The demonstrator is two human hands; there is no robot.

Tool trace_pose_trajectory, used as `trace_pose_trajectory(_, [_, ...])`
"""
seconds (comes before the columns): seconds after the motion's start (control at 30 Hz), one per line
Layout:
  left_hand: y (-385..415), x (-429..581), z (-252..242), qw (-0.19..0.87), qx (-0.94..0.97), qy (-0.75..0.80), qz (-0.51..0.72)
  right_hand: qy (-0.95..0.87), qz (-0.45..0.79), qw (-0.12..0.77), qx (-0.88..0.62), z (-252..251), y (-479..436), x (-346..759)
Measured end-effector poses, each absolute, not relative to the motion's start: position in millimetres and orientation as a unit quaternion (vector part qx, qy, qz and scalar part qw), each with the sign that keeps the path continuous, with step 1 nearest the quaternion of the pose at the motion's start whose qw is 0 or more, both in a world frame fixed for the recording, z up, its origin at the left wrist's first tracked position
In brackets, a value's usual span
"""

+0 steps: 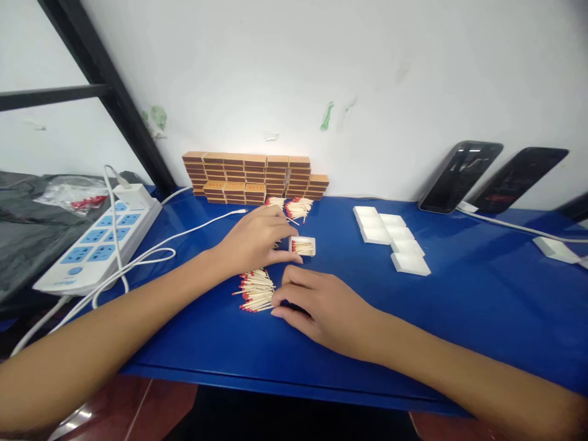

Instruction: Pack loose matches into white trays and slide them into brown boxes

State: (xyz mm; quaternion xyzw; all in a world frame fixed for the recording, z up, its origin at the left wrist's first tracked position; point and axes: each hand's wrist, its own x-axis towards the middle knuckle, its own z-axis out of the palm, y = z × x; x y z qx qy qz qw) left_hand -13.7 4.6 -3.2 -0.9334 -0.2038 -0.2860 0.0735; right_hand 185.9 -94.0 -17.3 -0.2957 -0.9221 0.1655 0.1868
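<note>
My left hand (255, 242) grips a small white matchbox tray (303, 245) partly filled with red-tipped matches, thumb and fingers on its left end. My right hand (316, 306) lies just in front of it, fingers curled and pinching at the right edge of a loose pile of matches (255, 291) on the blue table (459, 306). A second heap of matches (296, 208) lies behind the tray.
Stacked brown matchbox sleeves (252, 176) line the wall at the back. Several empty white trays (392, 239) lie to the right. A power strip (98, 239) with white cables sits at the left. Two dark phones (459, 177) lean on the wall at the far right.
</note>
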Motion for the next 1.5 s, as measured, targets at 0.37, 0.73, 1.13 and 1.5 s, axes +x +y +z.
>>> trace_pose_trajectory(0.37, [4,-11,-3,0.064,-0.935,-0.212,-0.275,-0.920,0.165,0.172,-0.312,-20,-92,185])
trace_pose_trajectory(0.73, [7,-16,-4,0.081,-0.935,-0.207,-0.275,-0.932,0.089,0.170,-0.308,-13,-89,190])
trace_pose_trajectory(1.13, [2,-12,-2,0.068,-0.935,-0.193,-0.289,-0.863,-0.074,0.230,-0.443,-10,-47,229])
trace_pose_trajectory(1.5, [3,-13,-3,0.065,-0.939,-0.197,-0.274,-0.900,0.051,0.296,-0.317,-16,-69,206])
